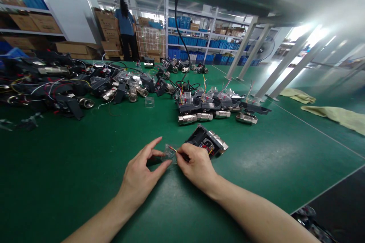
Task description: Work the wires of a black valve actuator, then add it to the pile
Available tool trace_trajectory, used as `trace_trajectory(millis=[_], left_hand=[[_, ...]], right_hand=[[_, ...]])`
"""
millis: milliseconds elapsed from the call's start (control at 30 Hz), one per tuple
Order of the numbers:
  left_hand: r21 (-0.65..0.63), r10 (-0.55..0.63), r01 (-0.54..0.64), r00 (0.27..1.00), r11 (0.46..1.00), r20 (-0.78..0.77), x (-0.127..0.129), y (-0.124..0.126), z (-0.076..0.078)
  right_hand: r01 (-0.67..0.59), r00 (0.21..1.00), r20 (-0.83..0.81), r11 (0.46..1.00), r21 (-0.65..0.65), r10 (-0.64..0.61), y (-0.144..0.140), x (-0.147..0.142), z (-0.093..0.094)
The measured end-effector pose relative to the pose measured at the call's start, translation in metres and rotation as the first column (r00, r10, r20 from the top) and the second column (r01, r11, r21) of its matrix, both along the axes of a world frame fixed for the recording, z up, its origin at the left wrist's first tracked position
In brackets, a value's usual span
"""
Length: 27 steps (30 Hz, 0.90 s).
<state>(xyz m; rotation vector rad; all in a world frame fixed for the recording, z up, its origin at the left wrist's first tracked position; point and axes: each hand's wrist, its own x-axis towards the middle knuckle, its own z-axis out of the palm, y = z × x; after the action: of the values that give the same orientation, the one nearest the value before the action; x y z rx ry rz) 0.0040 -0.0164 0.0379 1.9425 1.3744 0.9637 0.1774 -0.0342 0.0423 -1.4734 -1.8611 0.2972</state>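
Where the two hands meet over the green table mat, a small clear plastic cover is pinched between them, held just above the mat near its front middle. The left hand closes thumb and forefinger on the cover's near side, the other fingers arched up and apart. The right hand has its fingertips drawn together on the cover's far edge, where thin red and yellow wires run in; whether it grips the wires or the plastic itself I cannot tell. Those wires lead to a black actuator housing lying open-faced on the mat just behind the right hand, with a metal fitting along its right edge.

Further back, a row of finished-looking valve units, black tops over shiny metal bodies, lies side by side, with loose wires sticking up from them. A second clear cover stands alone between that row and a wide heap of black housings, metal valves and tangled leads at the left. A black power cord hangs down from above the bench. Two yellowish cloths lie at the right. Beyond the bench stand shelves with cardboard boxes and blue cartons, and a person in a blue top is among them with their back turned.
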Motion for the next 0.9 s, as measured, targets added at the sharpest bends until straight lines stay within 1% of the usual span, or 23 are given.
trace_trajectory(millis=[300,500,700,900], left_hand=[[0.027,-0.020,0.019,1.000,0.999,0.010,0.0011,-0.0006,0.0004],[0.036,-0.029,0.029,1.000,0.999,0.009,0.0001,-0.0007,-0.0012],[0.032,-0.057,0.056,0.998,0.998,0.025,0.0000,-0.0004,-0.0033],[0.001,-0.047,0.047,0.999,0.999,0.024,-0.0015,0.0005,-0.0047]], right_hand=[[0.034,0.991,0.127,0.996,0.081,-0.044,-0.0014,-0.0001,-0.0002],[0.019,0.978,0.204,0.990,0.138,-0.047,-0.0029,-0.0002,0.0002],[-0.043,0.975,0.224,0.983,0.179,0.001,-0.0033,0.0004,-0.0004],[-0.118,0.983,0.161,0.975,0.189,0.087,-0.0007,0.0014,-0.0011]])
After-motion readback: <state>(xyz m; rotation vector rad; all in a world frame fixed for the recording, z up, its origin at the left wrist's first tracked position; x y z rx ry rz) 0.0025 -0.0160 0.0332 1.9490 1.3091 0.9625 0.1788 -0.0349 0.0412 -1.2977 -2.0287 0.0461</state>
